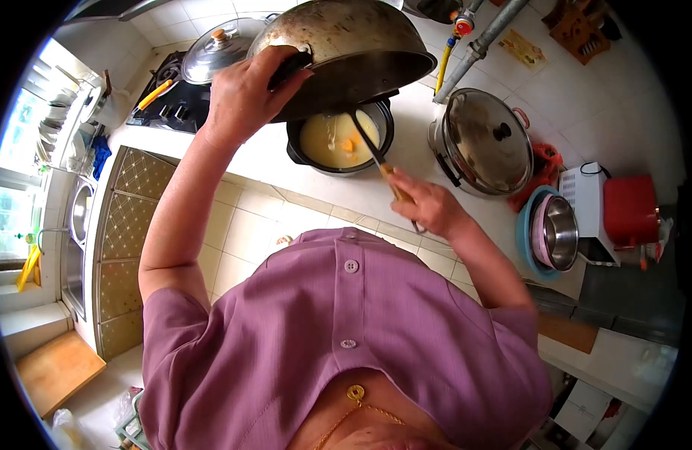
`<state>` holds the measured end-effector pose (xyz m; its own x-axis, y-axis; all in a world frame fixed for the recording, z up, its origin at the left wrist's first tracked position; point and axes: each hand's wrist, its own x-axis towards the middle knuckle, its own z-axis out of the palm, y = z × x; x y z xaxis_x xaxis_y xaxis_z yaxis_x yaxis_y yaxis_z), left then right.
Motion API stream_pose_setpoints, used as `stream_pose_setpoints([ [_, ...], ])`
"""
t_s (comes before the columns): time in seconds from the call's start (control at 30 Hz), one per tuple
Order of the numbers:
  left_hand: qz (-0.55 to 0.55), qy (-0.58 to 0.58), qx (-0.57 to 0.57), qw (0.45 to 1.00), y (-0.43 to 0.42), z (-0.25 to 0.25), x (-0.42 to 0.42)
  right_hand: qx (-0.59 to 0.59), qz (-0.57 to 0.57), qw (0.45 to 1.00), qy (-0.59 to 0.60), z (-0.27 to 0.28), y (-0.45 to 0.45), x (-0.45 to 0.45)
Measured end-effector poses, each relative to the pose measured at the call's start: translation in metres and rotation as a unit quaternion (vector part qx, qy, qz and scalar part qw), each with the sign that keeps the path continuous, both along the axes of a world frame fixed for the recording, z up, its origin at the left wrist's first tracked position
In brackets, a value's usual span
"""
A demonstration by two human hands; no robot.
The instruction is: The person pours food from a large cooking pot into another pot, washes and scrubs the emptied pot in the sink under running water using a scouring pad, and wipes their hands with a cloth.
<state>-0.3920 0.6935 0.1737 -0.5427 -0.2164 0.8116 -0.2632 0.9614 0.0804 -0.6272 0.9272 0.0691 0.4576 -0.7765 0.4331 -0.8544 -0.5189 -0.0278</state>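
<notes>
My left hand (pixel 248 90) grips the dark side handle of a large, stained metal wok (pixel 346 34). The wok is tipped on its side above a black pot (pixel 295 148) on the white counter. Pale yellow soup (pixel 320 142) with a few orange pieces lies in the pot, and thin streams show over it beneath the wok's rim. My right hand (pixel 425 201) is closed round the wooden grip of a long-handled cooking tool (pixel 370 142). The tool's dark shaft slants up to the wok's lower rim, and its head is hidden there.
To the right stand a lidded steel pot (pixel 487 142), stacked basins (pixel 560 234) and a red box-like thing (pixel 631 211). A gas stove (pixel 182 105) and a glass lid (pixel 226 51) are at the left. A metal pipe (pixel 487 43) crosses behind the counter. A sink (pixel 77 247) lies far left.
</notes>
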Motion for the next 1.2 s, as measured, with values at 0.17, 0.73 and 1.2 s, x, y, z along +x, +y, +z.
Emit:
stream_pose_setpoints([
  [0.17, 0.026, 0.005, 0.01, 1.0, 0.0, 0.001, 0.002, -0.016, -0.034, 0.998, -0.053, -0.01, -0.047, -0.02],
  [0.73, 0.044, 0.039, 0.008, 0.998, 0.002, 0.016, 0.004, -0.078, 0.014, 0.997, -0.001, 0.02, -0.061, 0.01],
  [1.2, 0.068, 0.047, 0.037, 0.996, -0.001, 0.018, 0.006, -0.058, 0.018, 0.998, 0.012, -0.003, 0.015, 0.002],
])
